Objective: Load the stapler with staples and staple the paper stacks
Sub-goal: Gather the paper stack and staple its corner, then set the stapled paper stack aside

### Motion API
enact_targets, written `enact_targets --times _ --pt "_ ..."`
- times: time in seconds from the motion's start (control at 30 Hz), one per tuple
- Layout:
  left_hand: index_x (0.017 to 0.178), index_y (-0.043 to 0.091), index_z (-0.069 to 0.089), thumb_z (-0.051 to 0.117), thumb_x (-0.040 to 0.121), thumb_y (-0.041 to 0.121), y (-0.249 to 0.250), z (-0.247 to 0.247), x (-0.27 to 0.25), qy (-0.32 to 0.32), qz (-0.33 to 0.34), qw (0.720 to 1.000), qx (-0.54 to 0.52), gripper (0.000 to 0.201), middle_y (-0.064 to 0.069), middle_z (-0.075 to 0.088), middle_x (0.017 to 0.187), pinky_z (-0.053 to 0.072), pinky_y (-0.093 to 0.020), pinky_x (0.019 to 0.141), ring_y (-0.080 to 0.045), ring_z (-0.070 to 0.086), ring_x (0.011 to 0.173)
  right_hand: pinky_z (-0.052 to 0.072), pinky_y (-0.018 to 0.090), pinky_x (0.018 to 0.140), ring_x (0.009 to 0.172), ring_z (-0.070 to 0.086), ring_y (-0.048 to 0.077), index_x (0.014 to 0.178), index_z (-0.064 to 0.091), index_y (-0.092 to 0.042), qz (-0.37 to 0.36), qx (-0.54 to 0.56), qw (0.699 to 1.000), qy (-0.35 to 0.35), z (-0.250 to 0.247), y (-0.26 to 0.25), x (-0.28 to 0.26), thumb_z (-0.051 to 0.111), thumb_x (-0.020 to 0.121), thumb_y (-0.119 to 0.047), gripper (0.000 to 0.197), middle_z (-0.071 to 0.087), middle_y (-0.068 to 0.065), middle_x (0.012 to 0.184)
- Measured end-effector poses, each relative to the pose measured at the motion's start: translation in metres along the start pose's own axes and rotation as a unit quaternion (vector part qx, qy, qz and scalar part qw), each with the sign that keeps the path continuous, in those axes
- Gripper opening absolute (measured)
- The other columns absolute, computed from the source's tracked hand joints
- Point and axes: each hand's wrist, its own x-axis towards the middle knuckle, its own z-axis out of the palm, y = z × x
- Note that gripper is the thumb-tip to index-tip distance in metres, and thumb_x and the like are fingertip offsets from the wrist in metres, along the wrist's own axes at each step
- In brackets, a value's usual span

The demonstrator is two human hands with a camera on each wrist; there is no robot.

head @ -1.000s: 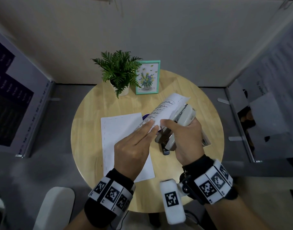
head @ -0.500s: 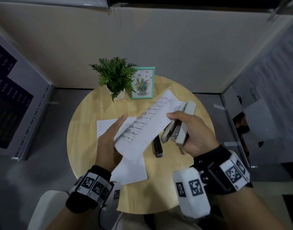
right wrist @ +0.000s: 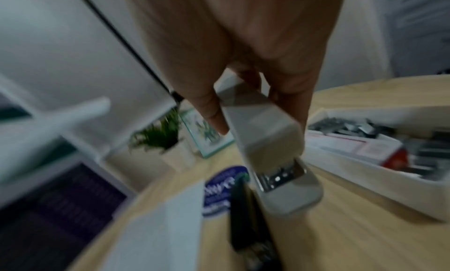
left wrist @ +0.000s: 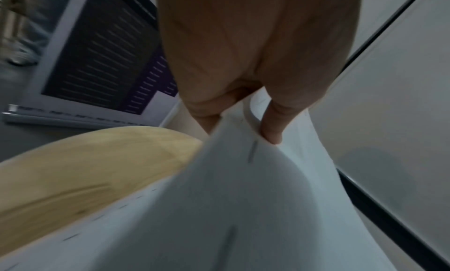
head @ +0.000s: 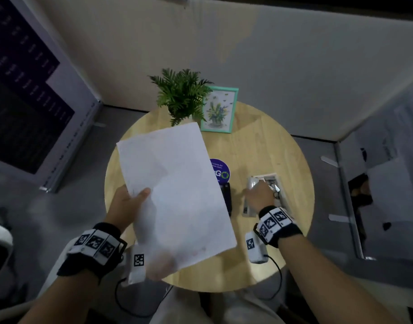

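My left hand (head: 127,204) holds the paper stack (head: 175,195) up in the air above the left half of the round wooden surface (head: 266,146). The grip is a pinch at the left edge of the sheets: my thumb (head: 143,192) lies on the top sheet and my fingers (left wrist: 204,119) are under the paper. In the left wrist view the sheets bend away from this pinch, and a short staple line (left wrist: 252,152) shows just beside the thumb. The stack is tilted, its far corner toward the potted plant (head: 181,94) at the back edge of the surface.

My right hand (head: 259,197) is low over the right side of the surface. Its grip is closed around the grey stapler (right wrist: 275,155) from above, with the thumb on one side and the fingers on the other. The nose of the stapler points to the back edge, and metal parts show at its mouth. I cannot tell if its base touches the wood.

Just beside the stapler, toward the right edge, stands a white box of staples (right wrist: 365,154). On the other side lies a black stapler (right wrist: 246,217), and behind it a round blue sticker (head: 220,171). A framed flower picture (head: 218,109) stands beside the plant.
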Motion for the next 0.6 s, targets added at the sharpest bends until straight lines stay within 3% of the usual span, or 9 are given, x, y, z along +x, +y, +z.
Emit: enact_targets --times 0.1,0.13,0.2,0.23,0.33,0.4,0.47,0.53,0.6 --pt "0.075 0.009 0.064 0.065 0.088 0.009 -0.02 -0.002 -0.004 0.0 -0.042 0.999 0.002 0.013 0.012 0.062 0.06 0.043 -0.027 0.065 -0.02 0.059 0.069 0.047 0.035 0.079 0.106 0.061 0.036 0.096 0.058 -0.002 0.008 -0.081 0.996 -0.031 0.025 0.018 0.016 0.056 0.091 -0.023 0.022 0.064 0.019 0.107" --pt "0.078 0.003 0.066 0.065 0.088 0.008 -0.022 0.0 -0.006 -0.005 -0.044 0.999 0.001 0.011 0.013 0.061 0.056 0.044 -0.027 0.063 -0.016 0.058 0.064 0.047 0.035 0.078 0.106 0.061 0.036 0.094 0.057 -0.003 0.007 -0.095 0.995 -0.032 0.029 0.022 0.02 0.055 0.091 -0.027 0.024 0.063 0.018 0.104" --pt "0.095 -0.015 0.064 0.065 0.088 0.008 -0.027 0.004 -0.01 -0.01 -0.048 0.999 0.006 0.024 0.012 0.058 0.059 0.045 -0.024 0.057 -0.009 0.057 0.061 0.048 0.037 0.083 0.109 0.059 0.037 0.107 0.055 -0.001 0.011 -0.127 0.991 -0.031 0.039 0.026 0.029 0.054 0.092 -0.032 0.034 0.061 0.02 0.115" --pt "0.101 -0.014 0.064 0.064 0.088 0.01 -0.028 0.007 -0.012 -0.012 -0.052 0.999 0.005 0.027 0.011 0.059 0.062 0.046 -0.021 0.058 -0.007 0.057 0.062 0.048 0.038 0.086 0.11 0.059 0.037 0.113 0.054 0.001 0.012 -0.134 0.99 -0.027 0.042 0.026 0.032 0.052 0.093 -0.031 0.038 0.061 0.022 0.118" --pt "0.097 0.006 0.066 0.064 0.089 0.012 -0.028 0.011 -0.017 -0.018 -0.049 0.998 0.019 0.011 0.013 0.062 0.066 0.046 -0.008 0.052 0.003 0.06 0.057 0.05 0.039 0.091 0.11 0.06 0.037 0.114 0.059 0.003 -0.001 -0.181 0.983 -0.038 0.048 0.025 0.038 0.04 0.099 -0.028 0.04 0.063 0.021 0.118" --pt "0.094 0.01 0.066 0.064 0.089 0.012 -0.027 0.011 -0.018 -0.013 -0.054 0.998 0.01 0.005 0.015 0.065 0.062 0.046 -0.006 0.05 0.006 0.062 0.054 0.048 0.044 0.095 0.114 0.055 0.038 0.121 0.055 -0.001 -0.002 -0.2 0.979 -0.034 0.048 0.021 0.039 0.037 0.098 -0.029 0.041 0.058 0.021 0.125" --pt "0.102 0.006 0.067 0.064 0.089 0.014 -0.027 0.007 -0.017 -0.005 -0.061 0.998 -0.01 0.015 0.011 0.067 0.074 0.05 -0.016 0.057 0.0 0.063 0.065 0.043 0.045 0.096 0.116 0.051 0.04 0.127 0.049 -0.004 -0.018 -0.137 0.99 0.003 0.046 0.018 0.037 0.043 0.096 -0.038 0.047 0.05 0.023 0.128" --pt "0.107 0.005 0.066 0.063 0.09 0.015 -0.023 -0.001 -0.015 0.002 -0.058 0.998 -0.031 0.02 0.007 0.069 0.083 0.051 -0.024 0.064 -0.01 0.067 0.077 0.044 0.041 0.094 0.11 0.056 0.035 0.119 0.056 -0.009 -0.102 -0.025 0.994 0.002 0.039 0.006 0.025 0.046 0.094 -0.047 0.047 0.058 0.017 0.12" --pt "0.104 0.007 0.067 0.063 0.09 0.013 -0.018 -0.012 -0.013 0.029 -0.045 0.997 -0.057 0.016 0.011 0.071 0.079 0.053 -0.025 0.065 -0.005 0.068 0.073 0.047 0.032 0.087 0.101 0.061 0.02 0.106 0.061 -0.021 -0.165 0.128 0.971 -0.114 0.031 -0.012 -0.002 0.048 0.087 -0.059 0.044 0.066 0.001 0.106"
